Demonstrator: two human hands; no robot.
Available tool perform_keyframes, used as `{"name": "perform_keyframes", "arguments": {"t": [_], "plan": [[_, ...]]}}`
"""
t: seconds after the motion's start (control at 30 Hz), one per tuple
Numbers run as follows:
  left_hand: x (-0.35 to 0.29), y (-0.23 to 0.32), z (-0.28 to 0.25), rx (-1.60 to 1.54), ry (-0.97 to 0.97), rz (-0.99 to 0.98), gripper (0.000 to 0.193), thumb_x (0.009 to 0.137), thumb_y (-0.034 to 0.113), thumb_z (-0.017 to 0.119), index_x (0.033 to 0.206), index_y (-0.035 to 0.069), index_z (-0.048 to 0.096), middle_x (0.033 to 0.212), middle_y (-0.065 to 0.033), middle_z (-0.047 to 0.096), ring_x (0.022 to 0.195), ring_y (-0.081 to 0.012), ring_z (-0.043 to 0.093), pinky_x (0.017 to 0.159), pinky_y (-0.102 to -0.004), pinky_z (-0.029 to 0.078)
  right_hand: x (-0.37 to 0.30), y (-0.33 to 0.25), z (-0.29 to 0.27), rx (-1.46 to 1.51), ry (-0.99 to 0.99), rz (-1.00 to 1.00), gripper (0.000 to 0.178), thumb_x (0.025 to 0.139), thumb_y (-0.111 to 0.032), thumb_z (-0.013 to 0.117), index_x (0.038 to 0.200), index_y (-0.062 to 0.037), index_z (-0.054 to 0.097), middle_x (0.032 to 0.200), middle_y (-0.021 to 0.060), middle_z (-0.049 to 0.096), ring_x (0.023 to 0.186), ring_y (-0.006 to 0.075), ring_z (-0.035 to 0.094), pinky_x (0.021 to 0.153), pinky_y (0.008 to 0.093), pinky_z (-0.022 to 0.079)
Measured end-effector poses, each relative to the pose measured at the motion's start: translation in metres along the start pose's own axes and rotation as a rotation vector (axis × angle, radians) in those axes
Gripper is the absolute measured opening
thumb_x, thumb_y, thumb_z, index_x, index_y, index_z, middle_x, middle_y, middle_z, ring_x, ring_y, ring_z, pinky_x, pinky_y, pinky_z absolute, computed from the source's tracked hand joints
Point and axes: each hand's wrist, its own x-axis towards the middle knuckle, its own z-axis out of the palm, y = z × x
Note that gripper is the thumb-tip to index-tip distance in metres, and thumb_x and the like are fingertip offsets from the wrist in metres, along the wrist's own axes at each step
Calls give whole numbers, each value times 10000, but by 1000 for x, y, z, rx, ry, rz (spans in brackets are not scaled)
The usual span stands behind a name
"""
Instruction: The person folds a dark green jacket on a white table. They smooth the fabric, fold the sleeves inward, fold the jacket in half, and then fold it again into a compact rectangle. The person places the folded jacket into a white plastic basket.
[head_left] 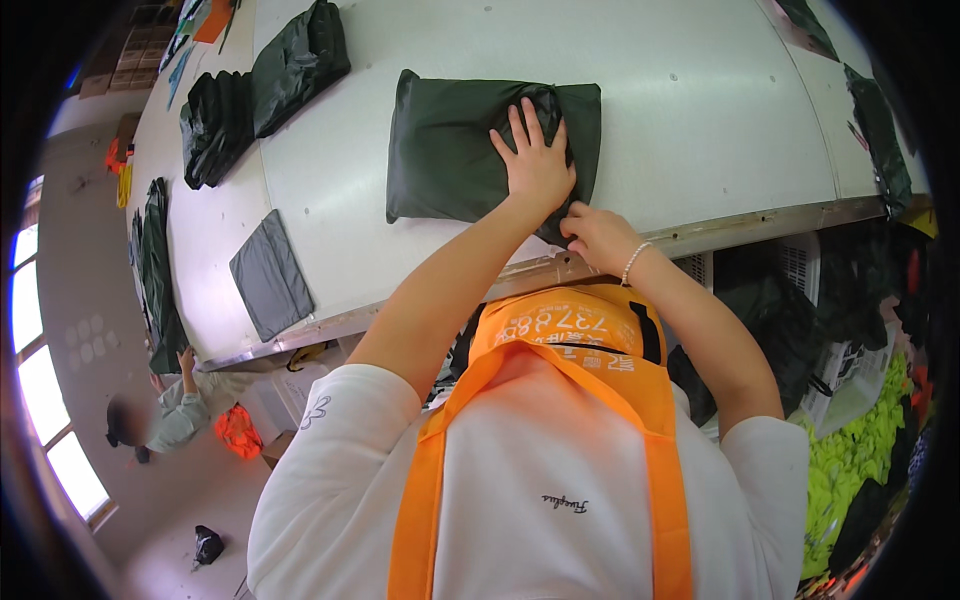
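Note:
A dark green folded piece of coated fabric (445, 150) lies near the table's front edge, its outline roughly rectangular. My left hand (537, 165) rests on its right part, fingers spread and palm down over a bunched, shiny patch. At the near right corner, by the metal table edge, my right hand (598, 237) has its fingers closed on a bit of the same fabric that hangs toward me. That wrist wears a beaded bracelet. The fingertips' exact grip is partly hidden.
A grey flat rectangle (272, 275) lies to the left on the white table (690, 130). Dark green folded bundles (300, 70) sit at the far left. Below the right edge are crates and bright yellow-green cloth (850, 480). Another person (175, 415) stands at the table's left end.

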Motion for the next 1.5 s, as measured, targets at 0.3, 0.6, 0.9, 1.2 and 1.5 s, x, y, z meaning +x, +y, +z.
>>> {"name": "perform_keyframes", "arguments": {"t": [0.3, 0.6, 0.9, 1.2, 1.5], "plan": [[6, 10, 10, -86, 27, -165, 676, 764, 417, 629, 1368, 208, 408, 1494, -246, 30, 1370, -431, 80, 991, -702, 131, 2, -6, -56, 294, 194, -152, 140, 753, -59, 629, 764, -20, 496, 781, 128, 545, 738, 336, 541, 643, 400, 435], [14, -34, -32, -50, 67, 286, 659, 861, 485, 470, 1390, 108, 359, 1482, -118, 257, 1373, -325, 192, 1088, -532, 140, -12, 34, -52, -7, 387, 130, 230, 756, -38, 604, 962, -67, 505, 919, 125, 503, 794, 348, 548, 653, 431, 468], [21, -29, -71, -348, 51, 177, 718, 790, 499, 577, 1397, 181, 360, 1487, -105, 248, 1370, -357, 182, 1069, -592, 140, 44, 54, -76, -181, 660, 594, 372, 844, -136, 592, 1189, -27, 502, 1035, 137, 537, 892, 325, 574, 704, 410, 501], [26, -42, -25, -130, -75, 132, 804, 764, 672, 486, 1410, 220, 332, 1496, -132, 201, 1358, -405, 171, 1029, -640, 162, 90, 18, -77, -243, 621, 58, 205, 853, -159, 564, 998, -37, 640, 686, 82, 560, 630, 282, 603, 553, 361, 494], [61, -33, -26, -337, 30, 242, 678, 834, 490, 517, 1337, 50, 402, 1426, -129, 336, 1327, -283, 283, 1069, -478, 209, 107, 69, -78, -437, 526, 299, 277, 834, -79, 532, 1095, -40, 616, 818, 93, 569, 673, 267, 590, 576, 363, 488]]}}
